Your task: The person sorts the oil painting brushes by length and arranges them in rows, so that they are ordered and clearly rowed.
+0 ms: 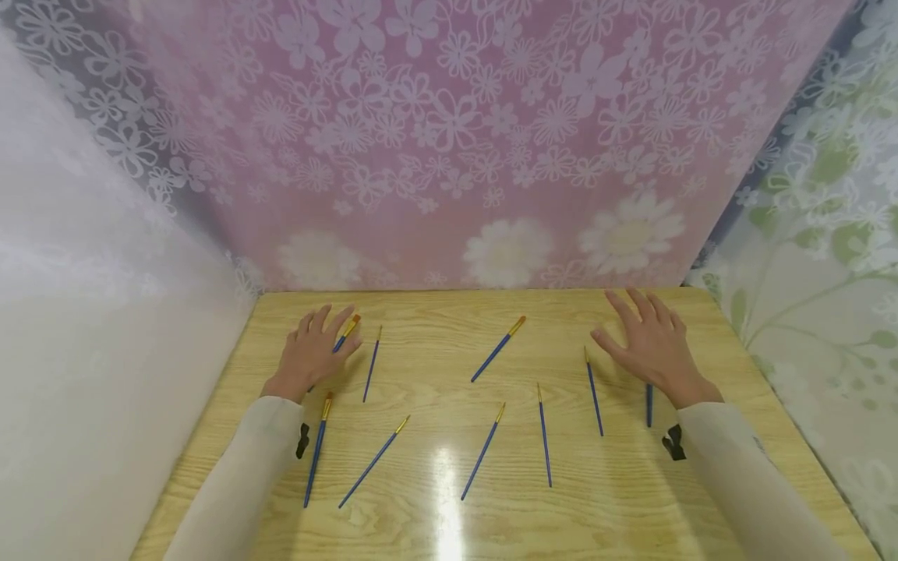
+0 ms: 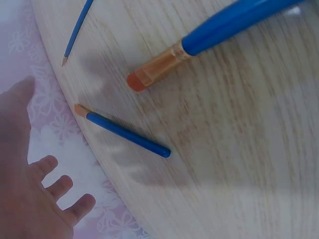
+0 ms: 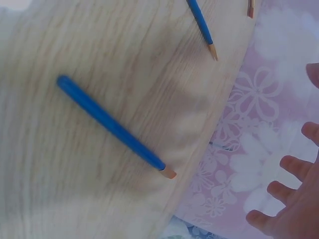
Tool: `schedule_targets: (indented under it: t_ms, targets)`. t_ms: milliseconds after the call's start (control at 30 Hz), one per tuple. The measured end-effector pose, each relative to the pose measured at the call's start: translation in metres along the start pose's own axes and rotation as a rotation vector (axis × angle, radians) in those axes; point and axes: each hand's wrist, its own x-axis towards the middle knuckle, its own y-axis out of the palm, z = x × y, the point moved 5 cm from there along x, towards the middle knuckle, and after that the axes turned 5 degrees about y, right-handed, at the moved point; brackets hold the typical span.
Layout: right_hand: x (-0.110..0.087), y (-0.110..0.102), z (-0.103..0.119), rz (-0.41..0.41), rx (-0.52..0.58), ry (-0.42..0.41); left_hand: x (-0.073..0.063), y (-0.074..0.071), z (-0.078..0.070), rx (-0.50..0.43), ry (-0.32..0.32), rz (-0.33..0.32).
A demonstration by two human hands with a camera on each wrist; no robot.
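Note:
My left hand (image 1: 313,351) hovers over the table's far left with its fingers spread, holding nothing. Beneath it lies a flat blue paintbrush (image 2: 128,134), partly covered by the hand in the head view. Just right of that hand is a thin blue paintbrush (image 1: 372,365), and nearer me a thicker flat paintbrush (image 1: 318,452). My right hand (image 1: 654,347), fingers also spread and holding nothing, is raised above the far right. Another paintbrush (image 3: 112,124) lies under it, its tip hidden by the hand in the head view. A thin paintbrush (image 1: 593,392) lies just left of that hand.
Several more paintbrushes lie apart between the hands, among them a flat one (image 1: 498,349) at the back and thin ones (image 1: 374,461) nearer me. The wooden table (image 1: 617,499) meets a pink flowered cloth (image 1: 449,156) behind and pale side walls.

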Motion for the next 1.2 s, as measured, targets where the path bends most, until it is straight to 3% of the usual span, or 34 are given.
schedule_targets:
  t_ms: [233,500,867,1200]
  targets:
    - [-0.012,0.000,-0.010,0.069,0.033,0.043,-0.006,0.000,0.000,0.065,0.026,-0.016]
    - [-0.025,0.006,-0.028,0.108,0.075,0.066,-0.010,0.005,0.004,0.097,0.046,0.048]
    - [-0.034,0.016,-0.050,0.111,0.133,0.060,-0.010,0.012,0.012,0.021,0.034,0.082]
    - [-0.049,0.029,-0.072,0.234,0.170,0.180,-0.010,0.019,0.019,-0.028,0.037,0.084]
